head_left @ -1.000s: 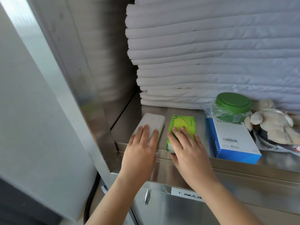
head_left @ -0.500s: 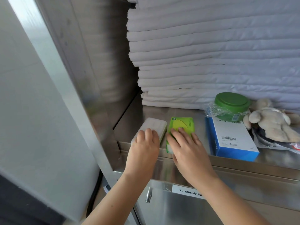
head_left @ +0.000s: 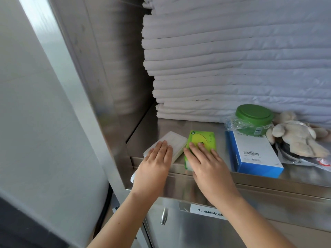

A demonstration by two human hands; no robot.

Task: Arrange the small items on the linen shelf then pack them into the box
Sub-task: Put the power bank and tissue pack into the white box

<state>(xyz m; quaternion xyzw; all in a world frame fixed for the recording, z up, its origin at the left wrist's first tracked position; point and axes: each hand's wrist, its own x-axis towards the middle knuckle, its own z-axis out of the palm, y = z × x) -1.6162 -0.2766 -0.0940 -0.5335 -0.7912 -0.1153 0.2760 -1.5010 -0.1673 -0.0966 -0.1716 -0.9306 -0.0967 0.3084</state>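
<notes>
Steel lined the shelf (head_left: 179,125) you were working at, and a tall stack of folded white linens (head_left: 232,68) filled its back. Your 2 hands lay side by side at the front edge, close together but not touching. Each was flat with straight fingers and gripped nothing.

Your left hand (head_left: 154,169) rested its fingers on the near end of a white pack (head_left: 176,140), which lay flat and angled toward the left wall. Your right hand (head_left: 207,167) pressed its fingers on a green pack (head_left: 202,138) just right of the white pack. The near end of the green pack reached the shelf's front lip. I could not tell whether the 2 packs touched.

To the right, past a strip of bare steel, the box (head_left: 254,154) lay flat, with blue sides and a white barcoded top. A jar (head_left: 253,119) with a green lid, in clear wrap, stood at the box's far end. Right of the jar, 1 plush toy (head_left: 297,138) lay on a plastic bag (head_left: 300,160).

Below the shelf, a white label (head_left: 209,211) reading "1.8M" sat on the steel front, with a small handle (head_left: 163,216) to its left.
</notes>
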